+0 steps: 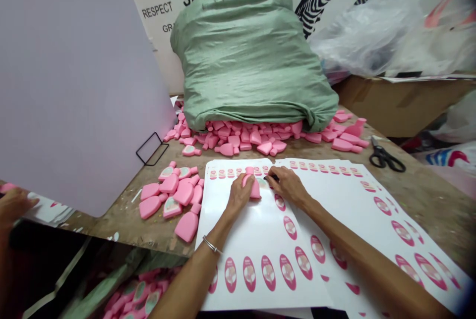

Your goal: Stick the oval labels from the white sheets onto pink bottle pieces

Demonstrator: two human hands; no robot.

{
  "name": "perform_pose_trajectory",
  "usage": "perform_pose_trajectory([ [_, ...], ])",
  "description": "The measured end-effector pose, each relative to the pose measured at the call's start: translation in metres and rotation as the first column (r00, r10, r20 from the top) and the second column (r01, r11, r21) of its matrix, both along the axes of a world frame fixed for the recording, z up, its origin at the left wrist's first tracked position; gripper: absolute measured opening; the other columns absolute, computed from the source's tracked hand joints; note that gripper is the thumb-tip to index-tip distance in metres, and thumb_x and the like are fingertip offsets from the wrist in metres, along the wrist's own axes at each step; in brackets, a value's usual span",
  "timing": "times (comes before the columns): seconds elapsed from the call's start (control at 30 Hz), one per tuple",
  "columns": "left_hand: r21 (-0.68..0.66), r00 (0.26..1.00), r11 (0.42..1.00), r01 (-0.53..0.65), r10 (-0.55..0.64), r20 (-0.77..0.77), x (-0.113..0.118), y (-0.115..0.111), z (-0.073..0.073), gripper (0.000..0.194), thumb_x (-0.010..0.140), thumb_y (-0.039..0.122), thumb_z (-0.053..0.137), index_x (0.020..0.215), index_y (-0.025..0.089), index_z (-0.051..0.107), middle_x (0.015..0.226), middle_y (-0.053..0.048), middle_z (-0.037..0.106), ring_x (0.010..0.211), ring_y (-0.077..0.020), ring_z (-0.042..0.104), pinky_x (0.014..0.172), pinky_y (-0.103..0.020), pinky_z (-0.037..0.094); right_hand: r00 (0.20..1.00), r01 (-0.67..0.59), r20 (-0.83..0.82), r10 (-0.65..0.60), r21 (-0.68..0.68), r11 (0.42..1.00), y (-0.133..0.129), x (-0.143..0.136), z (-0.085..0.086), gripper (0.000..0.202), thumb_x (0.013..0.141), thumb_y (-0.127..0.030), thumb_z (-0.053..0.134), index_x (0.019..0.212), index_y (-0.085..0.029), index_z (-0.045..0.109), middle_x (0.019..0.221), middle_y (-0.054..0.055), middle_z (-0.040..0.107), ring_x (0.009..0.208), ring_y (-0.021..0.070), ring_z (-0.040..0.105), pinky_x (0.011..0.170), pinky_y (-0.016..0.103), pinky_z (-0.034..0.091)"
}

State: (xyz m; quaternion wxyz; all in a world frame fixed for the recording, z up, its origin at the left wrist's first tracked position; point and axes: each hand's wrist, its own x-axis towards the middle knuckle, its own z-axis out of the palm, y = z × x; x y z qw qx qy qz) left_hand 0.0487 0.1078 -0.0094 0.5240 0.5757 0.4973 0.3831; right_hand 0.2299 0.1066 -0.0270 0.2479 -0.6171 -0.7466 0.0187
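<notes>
My left hand (240, 191) is closed around a small pink plastic bottle (255, 190), its neck pointing away from me, held just above a white sticker sheet (238, 225). Beside it, my right hand (285, 183) has its fingers pinched at the edge of a pale greenish sticker (264, 183). Something small and dark shows at those fingertips; I cannot make out what it is. Oval pink stickers (268, 273) line the sheet's near and right edges, and small stickers run along its top. A second stack of sticker sheets (357, 220) lies under my right forearm.
Left of the sheets is a small pile of pink bottles (184, 193), some labelled. Further back, many bottles lie under a green cloth sack (253, 61). Black scissors (386, 155) rest at right. Another person's hand (17, 202) is by a large pale board (74, 76) at left.
</notes>
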Motion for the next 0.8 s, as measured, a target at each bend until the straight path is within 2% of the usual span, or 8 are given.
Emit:
perform_pose_trajectory([
  [0.07,0.006,1.000,1.000,0.015,-0.014,-0.018,-0.0006,0.0009,-0.0005,0.037,0.082,0.051,0.050,0.091,0.016,0.059,0.079,-0.003,0.054,0.062,-0.0137,0.052,0.051,-0.024,0.048,1.000,0.002,-0.003,-0.002,-0.004,1.000,0.0018,-0.0003,0.0003,0.009,0.084,-0.026,0.050,0.077,-0.022,0.054,0.072,0.001,0.062,0.072,0.0171,0.055,0.067,0.026,0.036],
  [0.27,0.071,0.998,0.997,0.016,-0.012,-0.060,-0.0028,0.0036,-0.0023,0.034,0.083,0.048,0.051,0.087,0.016,0.062,0.079,-0.003,0.057,0.072,-0.0154,0.050,0.069,-0.027,0.046,0.999,0.031,0.017,-0.032,0.036,0.999,0.0005,-0.0059,-0.0011,0.015,0.081,-0.035,0.056,0.081,-0.020,0.056,0.074,0.005,0.062,0.069,0.0189,0.054,0.067,0.029,0.037],
  [0.47,0.033,1.000,0.999,0.016,-0.016,-0.020,-0.0031,0.0013,0.0001,0.034,0.082,0.050,0.052,0.085,0.017,0.061,0.076,-0.002,0.054,0.066,-0.0140,0.050,0.060,-0.024,0.046,0.999,0.010,-0.035,-0.007,0.081,0.997,-0.0015,-0.0008,0.0023,0.019,0.085,-0.037,0.052,0.083,-0.019,0.056,0.083,0.008,0.064,0.080,0.0218,0.054,0.074,0.032,0.035],
  [0.67,-0.004,0.999,1.000,0.021,-0.021,0.047,-0.0034,0.0004,-0.0009,0.039,0.079,0.054,0.054,0.090,0.017,0.061,0.078,-0.003,0.054,0.062,-0.0132,0.051,0.053,-0.024,0.047,0.994,-0.016,-0.104,0.018,0.015,1.000,0.0000,-0.0013,0.0016,0.015,0.080,-0.036,0.057,0.080,-0.021,0.057,0.078,0.006,0.063,0.078,0.0219,0.054,0.076,0.034,0.035],
  [0.8,-0.011,0.998,1.000,0.012,-0.012,0.058,-0.0049,0.0013,-0.0011,0.038,0.079,0.052,0.055,0.090,0.016,0.063,0.076,-0.003,0.055,0.064,-0.0131,0.050,0.056,-0.022,0.047,0.968,-0.002,-0.250,-0.005,-0.026,1.000,0.0025,-0.0043,-0.0016,0.021,0.077,-0.042,0.060,0.076,-0.021,0.055,0.073,0.002,0.062,0.069,0.0181,0.055,0.069,0.031,0.039],
])
